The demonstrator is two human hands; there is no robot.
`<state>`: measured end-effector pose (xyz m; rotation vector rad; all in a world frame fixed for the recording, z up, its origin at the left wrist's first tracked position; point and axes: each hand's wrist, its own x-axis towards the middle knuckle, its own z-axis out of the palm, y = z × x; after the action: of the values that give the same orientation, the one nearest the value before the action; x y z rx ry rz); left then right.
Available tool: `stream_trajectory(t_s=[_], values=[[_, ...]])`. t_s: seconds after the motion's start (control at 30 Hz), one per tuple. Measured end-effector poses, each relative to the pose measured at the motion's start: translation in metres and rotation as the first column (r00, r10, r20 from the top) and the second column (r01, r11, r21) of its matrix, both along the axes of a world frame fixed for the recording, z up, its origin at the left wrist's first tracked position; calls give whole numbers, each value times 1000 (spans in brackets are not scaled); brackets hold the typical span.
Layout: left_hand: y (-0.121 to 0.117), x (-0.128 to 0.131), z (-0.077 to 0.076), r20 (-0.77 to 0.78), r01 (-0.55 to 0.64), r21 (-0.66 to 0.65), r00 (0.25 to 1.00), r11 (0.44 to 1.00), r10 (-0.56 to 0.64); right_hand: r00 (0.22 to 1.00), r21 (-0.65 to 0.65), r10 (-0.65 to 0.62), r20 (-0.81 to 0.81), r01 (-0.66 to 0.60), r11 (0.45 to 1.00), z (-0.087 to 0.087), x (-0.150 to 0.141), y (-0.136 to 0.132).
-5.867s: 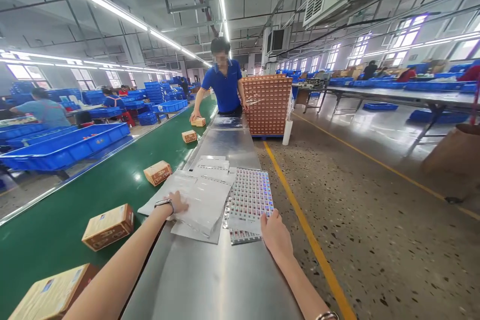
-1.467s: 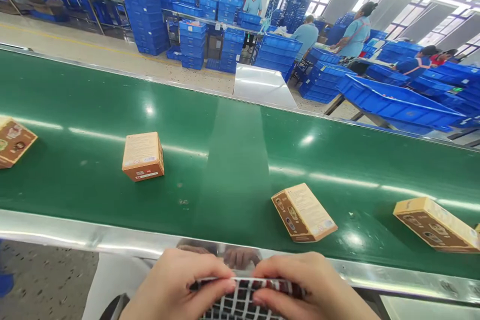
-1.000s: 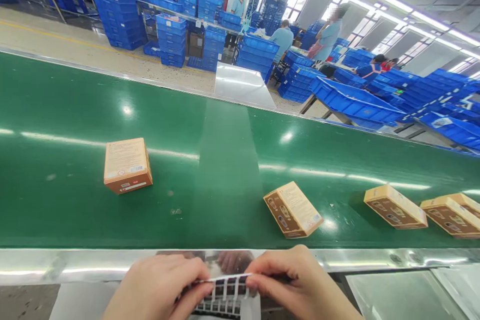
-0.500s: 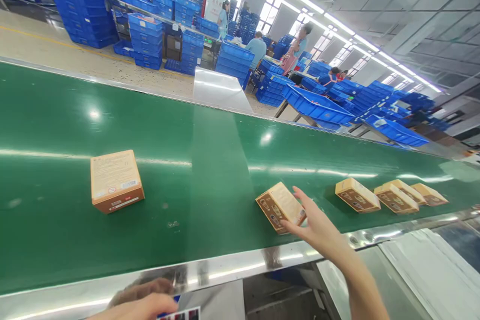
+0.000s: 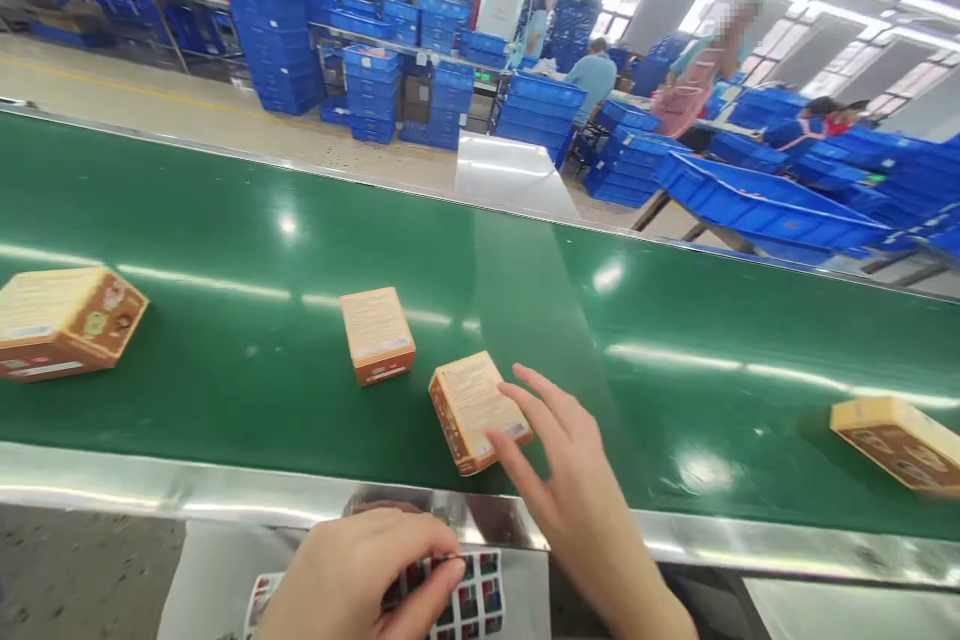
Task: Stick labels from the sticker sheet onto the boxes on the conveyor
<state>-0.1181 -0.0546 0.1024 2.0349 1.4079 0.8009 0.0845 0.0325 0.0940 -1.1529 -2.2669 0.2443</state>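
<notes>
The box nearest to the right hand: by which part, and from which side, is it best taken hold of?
Probably grip the box across its opposite side walls, from above and the right. It lies on the green belt, so its underside is blocked; another box sits close on its left, and the right hand is over its right edge.

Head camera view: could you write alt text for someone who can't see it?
A person's right hand is spread at a small tan box on a green belt, while the left hand pinches a sheet of small printed squares. Other boxes lie along the belt; stacked blue crates stand beyond.
</notes>
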Motion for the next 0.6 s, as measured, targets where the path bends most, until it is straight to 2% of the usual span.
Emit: stream_trajectory(t_s=[0.03, 0.1, 0.17, 0.27, 0.33, 0.43, 0.53, 0.6], values=[[0, -3, 1, -15, -6, -13, 1000, 1000, 6, 994, 10, 104, -36, -104, 995, 6, 5, -2], [-1, -9, 1, -20, -13, -24, 1000, 1000, 13, 945, -2, 324, -40, -325, 946, 18, 12, -7], [-2, -12, -1, -13, -11, -17, 1000, 1000, 11, 898, 52, 440, 22, -440, 896, 27, 12, -14], [-1, -13, -2, -12, -4, 23, 1000, 1000, 4, 899, 219, 418, 132, -438, 872, 31, 5, -21], [1, -13, -2, -8, -5, 48, 1000, 999, 5, 903, 277, 388, 185, -426, 861, 31, 0, -24], [5, -16, 0, 10, -16, 37, 1000, 999, 16, 891, 306, 366, 268, -439, 845, 30, -2, -26], [8, -20, 3, 28, -25, -33, 999, 999, 26, 870, 321, 352, 346, -462, 826, 30, -4, -29], [9, -23, 4, 44, -37, -79, 998, 996, 41, 885, 327, 355, 303, -446, 833, 28, -6, -29]])
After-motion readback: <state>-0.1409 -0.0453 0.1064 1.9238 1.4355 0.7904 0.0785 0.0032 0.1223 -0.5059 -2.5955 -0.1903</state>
